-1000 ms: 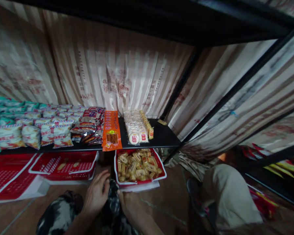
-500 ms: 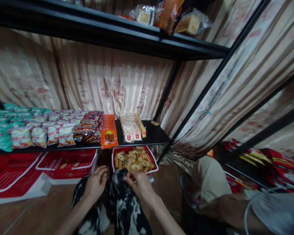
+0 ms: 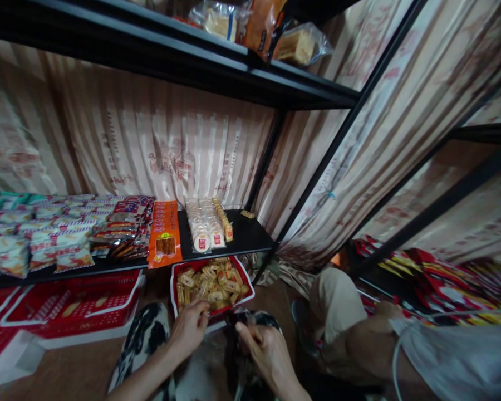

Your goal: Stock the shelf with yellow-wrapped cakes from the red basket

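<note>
1. Red basket with white handles (image 3: pixel 245 273), in front of the hands: heaped with small gold-wrapped snack packets (image 3: pixel 211 281), lying at mixed angles.
2. Second red basket (image 3: pixel 83 323), to the left: a few pale packets (image 3: pixel 101 301) on its bottom.
3. Lower black shelf (image 3: pixel 253 234): front edge passes above the back of the heaped basket; the basket's near part projects toward the person. Upright rows of clear-wrapped round biscuits (image 3: pixel 202 223) stand beside an orange snack bag (image 3: pixel 165 236); bare shelf surface shows right of the rows, with one loose packet (image 3: pixel 247 214) near the rear post.
4. Brown floor (image 3: pixel 278 303) shows between the heaped basket and a co-worker's knee (image 3: pixel 334 295).
5. Left hand (image 3: pixel 192 328): at the basket's near side, fingers loosely bent; cannot tell whether it grips anything.
6. Right hand (image 3: pixel 269 348): above the person's patterned trousers (image 3: pixel 148 328), fingers curled, thumb extended forward; contents, if any, unreadable against the dark background.
</note>
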A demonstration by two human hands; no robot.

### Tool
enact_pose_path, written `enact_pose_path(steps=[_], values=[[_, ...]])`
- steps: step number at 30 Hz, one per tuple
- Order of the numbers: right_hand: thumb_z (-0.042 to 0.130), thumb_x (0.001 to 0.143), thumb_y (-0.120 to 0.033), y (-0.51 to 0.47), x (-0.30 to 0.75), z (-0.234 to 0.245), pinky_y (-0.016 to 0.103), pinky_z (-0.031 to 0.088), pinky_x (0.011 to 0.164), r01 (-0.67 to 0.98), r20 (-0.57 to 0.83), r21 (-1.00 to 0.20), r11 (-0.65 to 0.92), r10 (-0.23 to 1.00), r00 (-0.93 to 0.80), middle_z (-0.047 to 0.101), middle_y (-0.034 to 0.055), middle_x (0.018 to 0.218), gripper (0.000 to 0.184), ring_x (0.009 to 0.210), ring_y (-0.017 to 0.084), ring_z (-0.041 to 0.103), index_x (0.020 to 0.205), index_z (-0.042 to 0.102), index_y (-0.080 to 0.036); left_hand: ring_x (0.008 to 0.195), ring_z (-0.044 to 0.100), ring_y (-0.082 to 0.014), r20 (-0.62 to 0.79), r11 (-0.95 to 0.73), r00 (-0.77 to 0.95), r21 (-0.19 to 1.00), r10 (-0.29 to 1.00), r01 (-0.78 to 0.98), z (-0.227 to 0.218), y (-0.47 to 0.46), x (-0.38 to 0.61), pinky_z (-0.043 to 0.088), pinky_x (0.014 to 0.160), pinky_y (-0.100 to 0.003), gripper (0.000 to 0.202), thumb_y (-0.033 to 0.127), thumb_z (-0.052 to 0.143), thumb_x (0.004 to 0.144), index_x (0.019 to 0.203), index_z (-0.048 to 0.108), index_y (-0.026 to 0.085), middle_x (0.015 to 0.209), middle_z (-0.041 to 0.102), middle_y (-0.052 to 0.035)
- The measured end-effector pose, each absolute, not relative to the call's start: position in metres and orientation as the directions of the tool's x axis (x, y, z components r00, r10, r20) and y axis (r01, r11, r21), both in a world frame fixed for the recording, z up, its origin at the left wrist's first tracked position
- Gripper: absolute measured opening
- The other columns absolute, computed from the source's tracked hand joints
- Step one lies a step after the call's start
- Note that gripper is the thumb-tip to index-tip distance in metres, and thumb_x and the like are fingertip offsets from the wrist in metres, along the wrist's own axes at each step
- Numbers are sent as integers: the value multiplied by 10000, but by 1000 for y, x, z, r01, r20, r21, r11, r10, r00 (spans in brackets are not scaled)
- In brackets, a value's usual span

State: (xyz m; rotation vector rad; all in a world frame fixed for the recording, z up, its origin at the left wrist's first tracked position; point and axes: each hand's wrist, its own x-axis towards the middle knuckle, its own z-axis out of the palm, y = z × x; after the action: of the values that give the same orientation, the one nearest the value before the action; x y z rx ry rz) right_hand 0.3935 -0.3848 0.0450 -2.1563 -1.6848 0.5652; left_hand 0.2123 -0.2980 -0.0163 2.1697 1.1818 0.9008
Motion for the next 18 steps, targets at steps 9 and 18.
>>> enact_pose_path(steps=[9, 18], values=[[195, 792, -785, -405, 426, 24, 313, 396, 569, 525, -254, -729, -439, 886, 387, 524, 47, 423, 734, 471, 200, 519, 381, 464, -239, 1000, 654, -169, 285, -505, 480, 750, 830, 427, -9, -316, 270, 550, 896, -331, 325, 80, 408, 785, 928, 680, 186, 1057, 697, -72], [376, 794, -725, -341, 371, -12, 329, 488, 754, 376, -204, -902, -212, 977, 62, 695, 88, 814, 593, 769, 234, 633, 827, 652, -201, 1202, 549, -201, 254, -304, 168, 759, 952, 575, -18, -305, 231, 485, 1000, -392, 358, 256, 358, 910, 1045, 687, 218, 1308, 571, -94]])
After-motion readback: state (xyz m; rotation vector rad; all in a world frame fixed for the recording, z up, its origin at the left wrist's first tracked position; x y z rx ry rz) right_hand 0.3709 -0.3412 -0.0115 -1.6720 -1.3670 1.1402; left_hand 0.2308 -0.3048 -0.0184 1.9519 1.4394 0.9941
